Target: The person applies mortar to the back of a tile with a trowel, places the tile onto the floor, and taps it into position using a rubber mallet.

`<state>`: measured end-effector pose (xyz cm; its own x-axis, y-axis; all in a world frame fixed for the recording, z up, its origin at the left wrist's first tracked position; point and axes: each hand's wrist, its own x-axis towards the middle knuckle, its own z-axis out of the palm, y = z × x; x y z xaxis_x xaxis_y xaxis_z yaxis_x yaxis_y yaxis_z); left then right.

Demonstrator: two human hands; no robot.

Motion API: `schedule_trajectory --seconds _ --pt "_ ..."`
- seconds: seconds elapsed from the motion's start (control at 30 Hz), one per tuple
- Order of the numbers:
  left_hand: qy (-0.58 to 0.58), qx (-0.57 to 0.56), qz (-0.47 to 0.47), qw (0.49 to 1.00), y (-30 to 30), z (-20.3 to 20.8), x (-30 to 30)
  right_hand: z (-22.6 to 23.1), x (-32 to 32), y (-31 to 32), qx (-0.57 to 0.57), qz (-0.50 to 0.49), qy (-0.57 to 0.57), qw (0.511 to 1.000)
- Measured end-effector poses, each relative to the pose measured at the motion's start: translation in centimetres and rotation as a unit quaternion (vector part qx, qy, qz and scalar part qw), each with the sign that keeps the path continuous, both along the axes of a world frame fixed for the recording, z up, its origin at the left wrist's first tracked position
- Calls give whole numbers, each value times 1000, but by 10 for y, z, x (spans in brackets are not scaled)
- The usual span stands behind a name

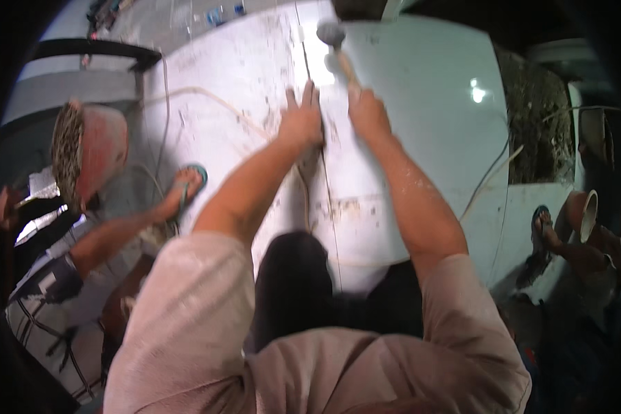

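Note:
My right hand (370, 116) is closed around the wooden handle of a mallet (332, 34). The mallet's grey, rounded head is just above or touching the glossy white floor tile (435, 90) ahead; which of the two I cannot tell. To its left, my left hand (301, 119) lies with fingers stretched forward along the dark joint between that tile and the smudged white tile (214, 76). Nothing shows in the left hand.
A red, mortar-crusted bucket (105, 153) lies tipped at the left. Another person's sandalled foot (188, 182) rests nearby, and a second foot (545, 231) stands at the right. A pale cord (221, 103) crosses the tiles. Rough untiled ground (535, 117) borders them at the right.

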<state>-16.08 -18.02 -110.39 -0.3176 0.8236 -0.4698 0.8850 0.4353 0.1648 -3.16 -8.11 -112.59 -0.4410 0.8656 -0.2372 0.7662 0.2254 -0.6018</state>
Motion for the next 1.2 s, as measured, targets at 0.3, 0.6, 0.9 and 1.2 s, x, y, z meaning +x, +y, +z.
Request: schedule_trajectory --seconds 0.3,0.6,0.9,1.2 --pt "65 -30 -16 997 -4 12 -2 49 154 -145 -59 -10 85 995" --pt "24 -38 -30 999 -8 30 5 27 197 -184 -156 16 -72 985" --pt "4 -36 -14 999 17 14 9 34 177 -199 -155 0 56 986" --pt "30 -40 -30 998 0 3 17 6 202 -221 -150 -127 4 981"
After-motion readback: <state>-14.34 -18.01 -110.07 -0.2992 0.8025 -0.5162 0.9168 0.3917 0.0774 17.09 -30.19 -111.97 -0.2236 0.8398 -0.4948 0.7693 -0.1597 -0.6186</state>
